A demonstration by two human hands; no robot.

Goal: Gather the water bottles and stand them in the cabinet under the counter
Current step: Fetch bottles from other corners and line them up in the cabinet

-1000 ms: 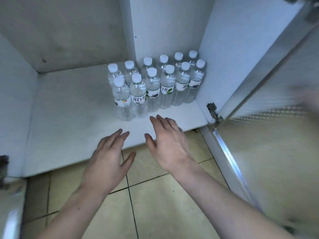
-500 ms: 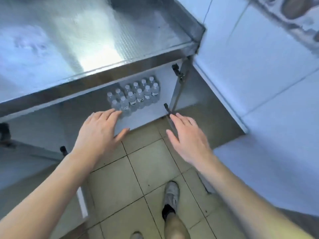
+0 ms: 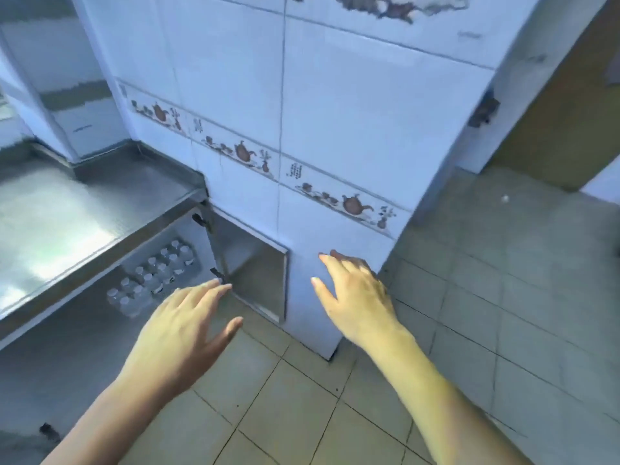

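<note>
Head view, looking down at a kitchen corner. The water bottles (image 3: 152, 278) are standing in two close rows on the floor of the cabinet (image 3: 84, 317), at the left of the frame below centre, partly shaded by the steel counter (image 3: 67, 209) that is overhanging them. White caps are showing on top; the labels are too blurred to read. The cabinet door (image 3: 258, 280) is standing open at centre frame, against the tiled pillar (image 3: 318, 146).

Both hands are hovering empty over the floor tiles. The left hand (image 3: 183, 325), at lower centre-left, is lying palm down with its fingers straight and together and the thumb out to the side. The right hand (image 3: 357, 295), at centre-right, is spread loosely with its fingers slightly bent, in front of the pillar; whether it is touching the tile cannot be told. Neither hand is touching a bottle.

Handling, as judged: the bottles appear full and sealed, so each should be moderately heavy for its size, with thin clear walls that are likely yielding under a hard squeeze and smooth enough to slip. The firmest hold is probably around the labelled waist or the ribbed neck below the cap. A narrow base is making each bottle liable to tip its neighbours if nudged.

No loose bottles are appearing in this view.
</note>
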